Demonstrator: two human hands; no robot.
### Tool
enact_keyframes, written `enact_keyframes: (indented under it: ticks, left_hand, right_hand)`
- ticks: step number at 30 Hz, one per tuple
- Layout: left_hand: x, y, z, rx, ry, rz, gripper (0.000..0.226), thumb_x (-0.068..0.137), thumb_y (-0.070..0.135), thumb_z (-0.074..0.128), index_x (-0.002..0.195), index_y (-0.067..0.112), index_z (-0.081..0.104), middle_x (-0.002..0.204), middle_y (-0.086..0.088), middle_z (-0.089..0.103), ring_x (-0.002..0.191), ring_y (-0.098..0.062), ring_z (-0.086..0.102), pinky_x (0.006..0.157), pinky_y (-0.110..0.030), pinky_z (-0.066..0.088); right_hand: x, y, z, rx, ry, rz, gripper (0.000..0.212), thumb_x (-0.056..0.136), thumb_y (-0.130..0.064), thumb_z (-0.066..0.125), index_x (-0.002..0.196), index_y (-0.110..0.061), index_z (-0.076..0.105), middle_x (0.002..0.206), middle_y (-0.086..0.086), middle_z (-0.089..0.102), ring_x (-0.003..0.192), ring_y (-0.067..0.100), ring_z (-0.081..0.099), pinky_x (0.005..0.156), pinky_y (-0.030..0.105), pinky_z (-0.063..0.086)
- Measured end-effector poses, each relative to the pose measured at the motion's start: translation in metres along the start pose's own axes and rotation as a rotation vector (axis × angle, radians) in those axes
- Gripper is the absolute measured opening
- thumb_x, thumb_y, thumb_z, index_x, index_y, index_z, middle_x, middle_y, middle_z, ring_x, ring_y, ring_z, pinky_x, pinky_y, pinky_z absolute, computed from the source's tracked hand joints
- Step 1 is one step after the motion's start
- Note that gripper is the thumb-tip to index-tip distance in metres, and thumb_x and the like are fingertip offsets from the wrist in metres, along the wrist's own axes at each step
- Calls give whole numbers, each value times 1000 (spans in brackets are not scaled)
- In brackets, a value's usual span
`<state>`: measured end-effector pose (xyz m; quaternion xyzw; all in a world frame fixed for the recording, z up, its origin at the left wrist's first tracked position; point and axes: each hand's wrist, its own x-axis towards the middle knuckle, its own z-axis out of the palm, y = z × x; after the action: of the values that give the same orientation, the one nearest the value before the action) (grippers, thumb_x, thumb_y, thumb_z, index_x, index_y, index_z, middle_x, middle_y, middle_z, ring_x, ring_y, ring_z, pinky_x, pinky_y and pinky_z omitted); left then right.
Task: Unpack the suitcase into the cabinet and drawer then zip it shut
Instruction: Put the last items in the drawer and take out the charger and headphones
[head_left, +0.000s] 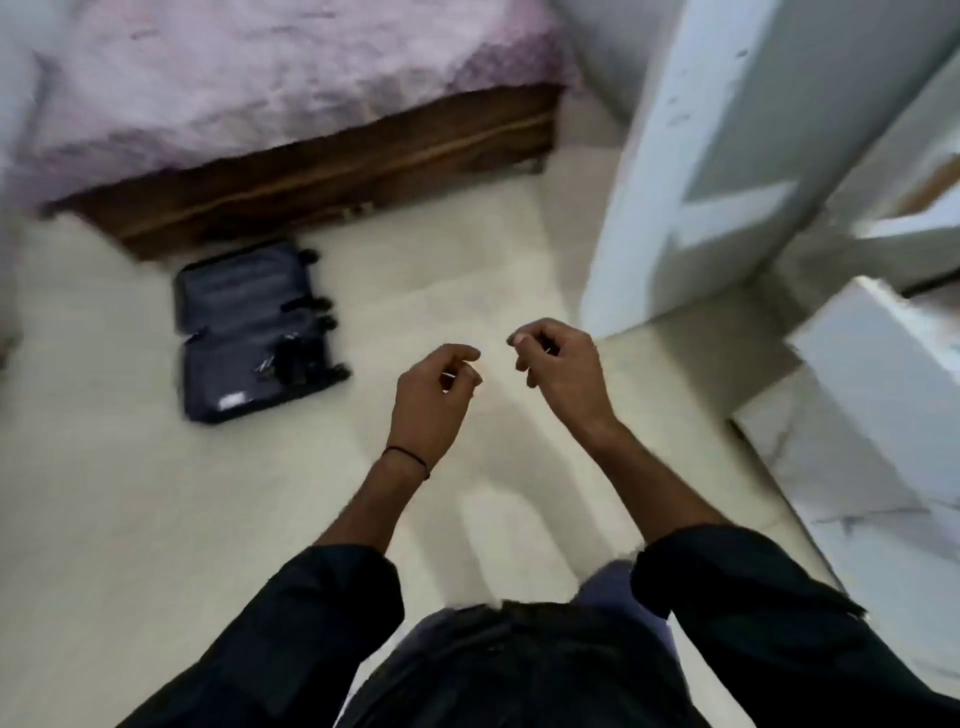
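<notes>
A dark blue suitcase (257, 330) lies open flat on the pale floor near the bed, both halves showing, with a small dark item in the nearer half. My left hand (434, 400) and my right hand (558, 371) hang in mid-air over the floor, well to the right of the suitcase. The fingers of both are loosely curled and hold nothing. A white cabinet door (727, 156) stands open on the right. A white drawer front (878, 374) juts out at the right edge.
A bed with a pink cover (270, 78) on a brown wooden base (332, 176) runs along the back, just behind the suitcase. Pale floor (156, 519) spreads between the suitcase and the cabinet. The whole view is motion-blurred.
</notes>
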<state>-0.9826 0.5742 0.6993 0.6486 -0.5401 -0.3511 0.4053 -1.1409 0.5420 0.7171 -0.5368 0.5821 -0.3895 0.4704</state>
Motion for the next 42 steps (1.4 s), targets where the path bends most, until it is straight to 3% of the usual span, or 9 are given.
enact_keyframes:
  ticks: [4, 10, 14, 17, 23, 34, 37, 39, 42]
  left_hand:
    - [-4, -64, -135, -8, 165, -175, 21, 89, 8, 53, 98, 17, 68, 84, 0, 70, 75, -12, 68, 75, -36, 59]
    - [55, -143, -277, -84, 321, -288, 20, 90, 1, 53, 97, 12, 68, 87, -7, 71, 72, -17, 66, 59, -11, 47]
    - [117, -214, -353, -82, 328, -370, 17, 93, 4, 53, 99, 10, 67, 87, -4, 70, 72, -13, 65, 58, -9, 45]
    - [165, -264, -404, -65, 315, -466, 17, 92, 4, 53, 98, 11, 67, 82, -2, 69, 74, -19, 67, 68, -19, 52]
    - [248, -329, -490, -54, 242, -636, 20, 92, 5, 52, 101, 10, 69, 84, -5, 72, 69, -14, 64, 57, -5, 43]
    - [372, -484, -552, -99, -82, -734, 19, 92, 3, 52, 99, 5, 69, 87, -13, 73, 66, -15, 63, 53, -8, 43]
    - [399, -554, -540, -97, -181, -733, 14, 87, 10, 58, 84, 20, 68, 82, -10, 72, 75, -29, 69, 72, -32, 58]
    - [416, -607, -525, -83, -241, -733, 9, 79, 22, 58, 79, 25, 66, 81, -12, 71, 79, -31, 70, 79, -47, 58]
    - [439, -677, -495, -71, -280, -733, 18, 75, 29, 55, 82, 20, 68, 76, -12, 68, 78, -31, 67, 81, -48, 56]
  right_hand:
    - [4, -42, 146, 9, -217, -46, 15, 95, -12, 58, 90, -6, 71, 69, 3, 65, 51, 3, 55, 53, 15, 43]
    - [45, -63, 324, -78, -478, -41, 12, 94, -10, 61, 87, -6, 70, 66, 4, 64, 49, 1, 53, 49, 15, 42]
    - [111, -66, 427, -101, -518, 36, 13, 95, -12, 60, 88, -8, 70, 66, 2, 64, 50, 4, 53, 47, 14, 39]
    - [168, -65, 503, -129, -520, 125, 15, 94, -9, 57, 88, -7, 70, 67, 4, 63, 51, 8, 52, 45, 13, 37]
    - [256, -73, 633, -229, -551, 236, 15, 93, -8, 57, 92, -2, 70, 70, 4, 64, 48, 2, 52, 44, 12, 38]
    - [335, -23, 778, -267, -443, 462, 16, 92, -9, 55, 88, 0, 69, 70, 8, 64, 48, 3, 51, 46, 12, 39]
    - [354, 24, 812, -249, -405, 535, 17, 93, -10, 56, 88, -1, 69, 69, 8, 64, 51, 7, 52, 47, 13, 38]
    - [368, 70, 835, -234, -383, 582, 18, 94, -12, 56, 88, 0, 68, 69, 6, 65, 54, 10, 54, 48, 14, 40]
    - [394, 140, 862, -262, -389, 569, 19, 94, -17, 59, 83, -5, 67, 71, 4, 67, 59, 12, 58, 54, 21, 43]
